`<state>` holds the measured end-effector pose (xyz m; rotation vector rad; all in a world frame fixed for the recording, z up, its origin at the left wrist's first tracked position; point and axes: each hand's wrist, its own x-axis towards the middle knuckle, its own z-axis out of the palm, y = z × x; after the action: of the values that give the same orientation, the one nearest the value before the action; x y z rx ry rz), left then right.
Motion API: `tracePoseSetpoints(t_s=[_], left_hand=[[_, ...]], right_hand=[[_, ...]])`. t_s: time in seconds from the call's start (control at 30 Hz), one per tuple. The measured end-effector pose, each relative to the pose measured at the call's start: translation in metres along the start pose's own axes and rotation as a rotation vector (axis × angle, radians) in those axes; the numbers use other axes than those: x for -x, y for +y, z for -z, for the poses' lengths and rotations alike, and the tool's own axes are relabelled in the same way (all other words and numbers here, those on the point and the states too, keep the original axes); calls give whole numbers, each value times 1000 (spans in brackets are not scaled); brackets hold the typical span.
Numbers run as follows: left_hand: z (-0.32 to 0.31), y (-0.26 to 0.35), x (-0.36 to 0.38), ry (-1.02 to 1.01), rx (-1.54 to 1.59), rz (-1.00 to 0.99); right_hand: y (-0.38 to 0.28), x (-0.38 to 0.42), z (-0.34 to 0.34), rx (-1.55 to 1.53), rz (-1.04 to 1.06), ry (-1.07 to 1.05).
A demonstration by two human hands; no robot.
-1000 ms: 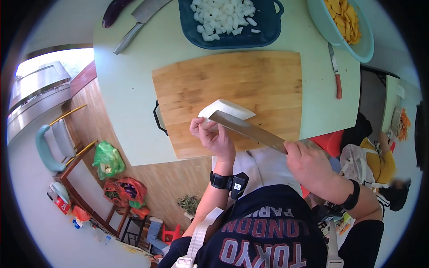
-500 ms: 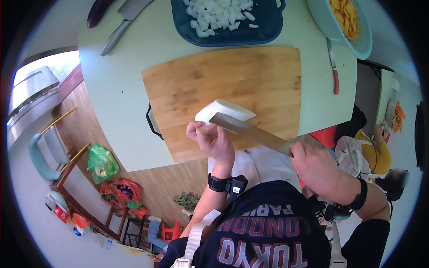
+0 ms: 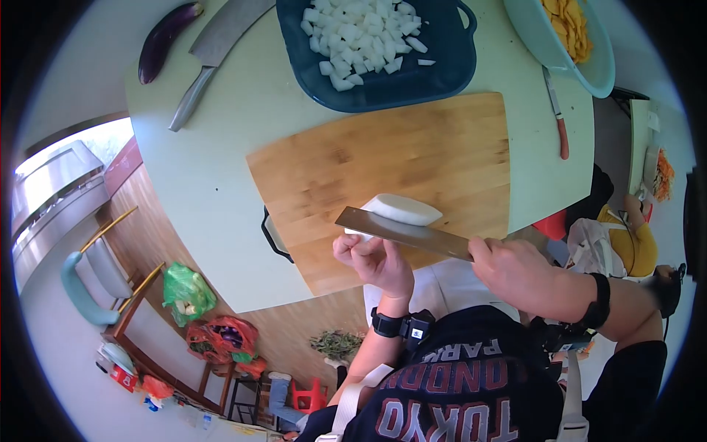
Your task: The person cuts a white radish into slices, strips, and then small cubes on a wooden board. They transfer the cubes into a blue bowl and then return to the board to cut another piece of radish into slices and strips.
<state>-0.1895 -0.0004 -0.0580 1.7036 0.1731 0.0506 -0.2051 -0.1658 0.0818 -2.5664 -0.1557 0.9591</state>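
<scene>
A peeled piece of white radish (image 3: 403,209) lies on the wooden cutting board (image 3: 324,173), near its front edge. My right hand (image 3: 512,269) is closed around the handle of a kitchen knife (image 3: 412,234); the handle is hidden in the fist. The broad blade crosses the near side of the radish and covers part of it. Just in front of the blade, my left hand (image 3: 379,267) has its fingers curled against the near left end of the radish, where a bit of white shows below the blade.
Beyond the board stands a dark blue tray (image 3: 313,87) of diced white pieces. An eggplant (image 3: 163,38) and a cleaver (image 3: 210,59) lie far left. At right are a small red-handled knife (image 3: 557,118) and a light blue bowl (image 3: 532,44) of orange slices. A person in yellow (image 3: 639,247) is at right.
The whole view has shifted, so the table appears lower and more to the right. The knife blade has come to lie more level across the radish, now reaching past its left end.
</scene>
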Motion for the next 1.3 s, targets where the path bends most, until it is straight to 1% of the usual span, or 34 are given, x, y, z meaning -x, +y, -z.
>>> tracePoseSetpoints(t_s=[0.03,0.1,0.23,0.3,0.37,0.43,0.47,0.53,0.6,0.67,0.7,0.77,0.83,0.87,0.93,0.97,1.0,1.07,1.1,1.13,1.17,1.2,1.23,1.27,1.3], left_hand=[[-1,1,0,17,25,16],[-2,1,0,32,46,30],[-4,2,-2,12,-26,-13],[-4,4,1,-2,-59,-27],[-1,0,1,-40,-167,-107],[-4,-4,-2,-20,-165,-140],[-2,-4,2,-21,-162,-150],[1,-6,3,-35,-186,-180],[-2,-6,3,-36,-205,-222],[-2,-3,1,-41,-133,-125],[-1,-6,1,-34,-120,-109],[-6,-4,-6,-19,-161,-165],[-5,-8,-5,8,-191,-234],[-2,-12,-5,16,-172,-270],[5,-13,-5,-100,-199,-245],[16,-1,-5,-268,-258,-202],[23,-2,-12,-257,-253,-232],[34,-5,-22,-455,-578,-581],[37,3,-29,-471,-605,-501],[38,9,-36,-456,-619,-513],[42,14,-42,-533,-644,-457],[47,19,-48,-612,-667,-399],[55,22,-54,-589,-685,-353],[66,20,-64,-581,-688,-357],[83,14,-79,-537,-588,-293]], right_hand=[[1,-4,0,-15,26,-7],[2,-9,-7,-21,9,-2],[5,-12,-15,-20,-5,33],[9,-24,-18,-66,-4,53],[9,-34,-30,-110,13,83],[15,-48,-46,5,35,99],[17,-48,-55,2,40,98],[23,-43,-68,-30,73,246],[29,-42,-71,-27,79,273],[32,-41,-74,-29,109,308],[33,-39,-78,-50,96,288],[41,-26,-88,-61,85,303],[58,-1,-97,-79,-21,132],[58,2,-97,-61,-15,170],[54,7,-94,-146,-2,205],[55,14,-93,-128,22,251],[59,6,-95,-152,31,260],[62,-2,-95,-170,61,279],[62,-3,-96,-186,33,282],[62,-5,-98,-205,6,281],[60,-5,-101,-208,25,284],[59,-5,-101,-220,-1,294],[60,-5,-100,-229,-31,305],[62,-5,-102,-226,-23,310],[64,-4,-106,-216,-23,328]])
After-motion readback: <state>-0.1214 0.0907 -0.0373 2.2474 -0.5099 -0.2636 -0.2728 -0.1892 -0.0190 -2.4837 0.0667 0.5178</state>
